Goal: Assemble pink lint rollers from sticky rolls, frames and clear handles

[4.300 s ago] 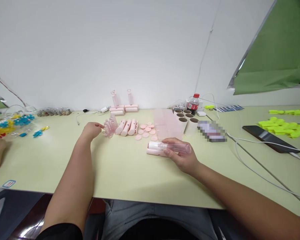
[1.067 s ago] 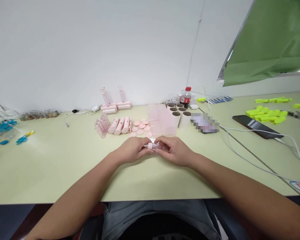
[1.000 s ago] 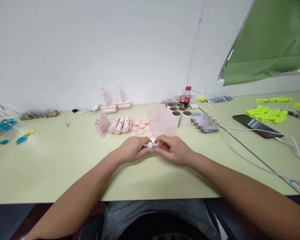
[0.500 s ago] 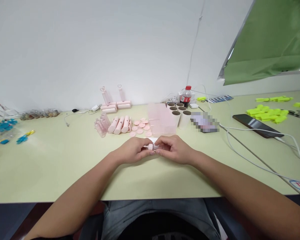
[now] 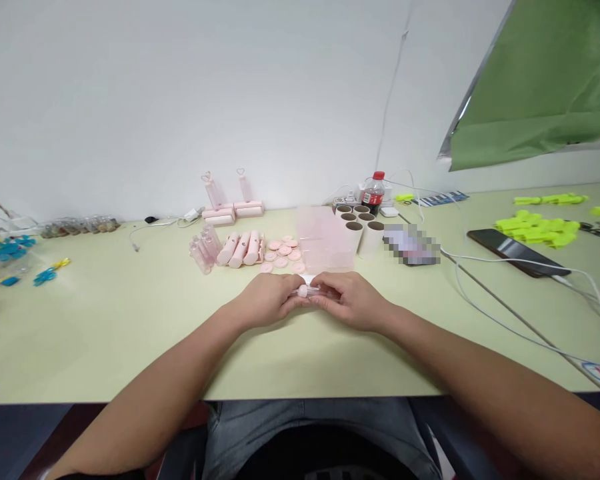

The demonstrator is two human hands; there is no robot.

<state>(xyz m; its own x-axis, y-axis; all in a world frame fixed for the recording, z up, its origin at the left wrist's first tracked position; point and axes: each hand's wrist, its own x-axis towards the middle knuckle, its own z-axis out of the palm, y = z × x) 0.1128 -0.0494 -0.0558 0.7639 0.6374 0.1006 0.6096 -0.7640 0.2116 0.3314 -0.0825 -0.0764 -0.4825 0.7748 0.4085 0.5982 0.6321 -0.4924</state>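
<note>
In front of me, my left hand (image 5: 266,299) is closed round the pale pink cap end (image 5: 303,291) of a small clear tube. My right hand (image 5: 356,299) grips the tube's clear body (image 5: 320,291), with thumb and fingers round it. Both hands meet just above the table, and the fingers hide much of the tube. A white piece (image 5: 307,279) shows just behind the fingertips; what it is, I cannot tell. Beyond the hands lie several pink discs (image 5: 281,263) and pale pink sheets (image 5: 325,240).
Pink cylinders (image 5: 240,249) and clear pink tubes (image 5: 205,248) lie left of the discs. Two heart-topped tubes (image 5: 213,193) stand by the wall. Several white rolls (image 5: 373,240), a cola bottle (image 5: 373,193), a phone (image 5: 517,253), yellow-green pieces (image 5: 537,228) and a white cable (image 5: 500,333) lie rightward.
My left fingers have closed further over the cap end, covering the thin part that stuck out to its left. The cap looks slightly turned. The rest has only shifted slightly with the camera.
</note>
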